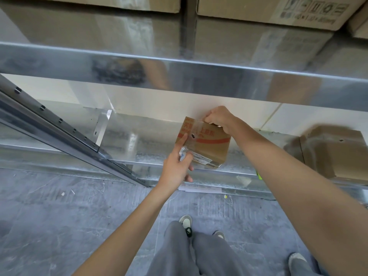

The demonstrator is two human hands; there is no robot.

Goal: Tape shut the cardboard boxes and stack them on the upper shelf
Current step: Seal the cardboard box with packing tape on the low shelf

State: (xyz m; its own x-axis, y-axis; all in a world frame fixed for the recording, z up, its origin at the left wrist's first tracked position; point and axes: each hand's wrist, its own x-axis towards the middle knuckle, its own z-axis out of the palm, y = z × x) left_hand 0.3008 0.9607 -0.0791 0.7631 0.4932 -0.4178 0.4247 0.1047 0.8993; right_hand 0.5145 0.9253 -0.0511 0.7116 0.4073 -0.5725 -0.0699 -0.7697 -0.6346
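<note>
A small brown cardboard box (211, 144) with red print and a barcode label stands tilted on the lower metal shelf (143, 144). My right hand (219, 118) grips its top far edge, fingers curled over it. My left hand (177, 166) holds crumpled clear tape (184, 153) against the box's left face, its index finger stretched up along the tape strip that runs over the top edge. The upper shelf (179, 76) juts out above, with large cardboard boxes (268, 10) standing on it.
Another brown box (334, 154) sits blurred at the right of the lower shelf. A slanted metal upright (59, 126) crosses at the left. White paper scraps (199, 189) lie on the grey floor below the shelf. My legs and shoes (186, 224) are below.
</note>
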